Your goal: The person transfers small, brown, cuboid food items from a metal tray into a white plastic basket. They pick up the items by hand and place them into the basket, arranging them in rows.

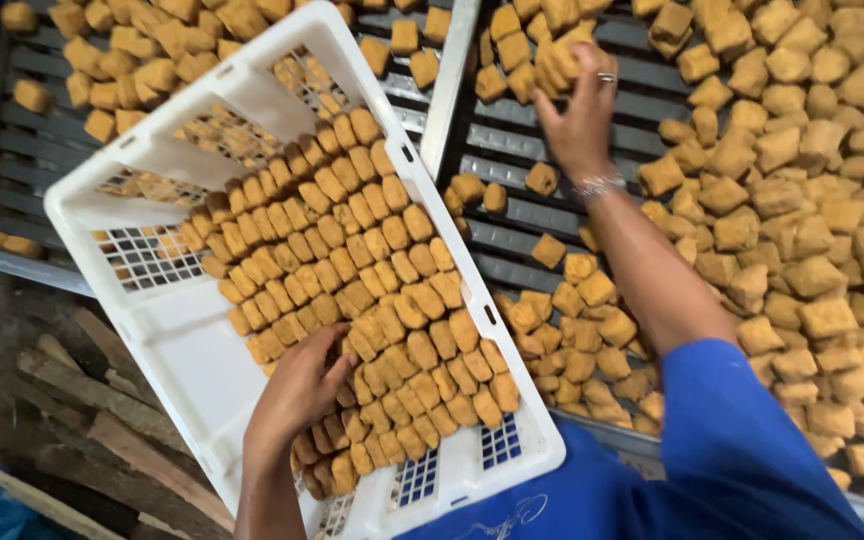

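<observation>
At frame centre, golden-brown fried tofu cubes (352, 260) fill rows in the white crate (167, 330); left hand (302, 385) rests flat and open on them, right hand (577, 105) clutches several cubes

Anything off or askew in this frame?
Nothing damaged or spilled. The white crate sits tilted over the metal rack, its fried cubes packed in neat rows, while cubes on the rack lie in loose heaps.
</observation>
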